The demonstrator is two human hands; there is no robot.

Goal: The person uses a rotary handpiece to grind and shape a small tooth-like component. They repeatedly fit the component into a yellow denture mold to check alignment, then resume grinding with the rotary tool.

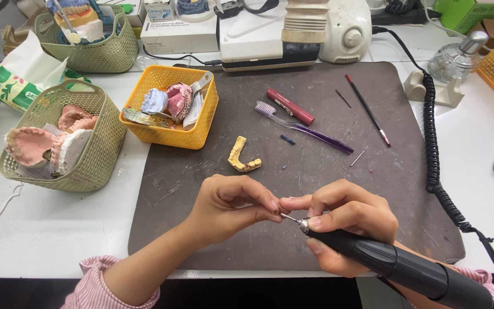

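Observation:
My right hand point(347, 220) grips a black rotary handpiece point(398, 264) whose thin metal bur points left toward my left fingertips. My left hand point(232, 203) pinches something very small at the bur's tip; the piece itself is hidden between thumb and forefinger. Both hands hover over the near edge of a dark grey work mat point(201, 171). A yellow dental cast piece point(243, 155) lies on the mat just beyond my left hand.
On the mat lie a purple toothbrush point(310, 129), a red tube point(290, 106), and a thin brush point(368, 110). A yellow basket point(167, 136) and a green basket point(95, 166) hold dental casts at left. A coiled black cord point(433, 154) runs down the right.

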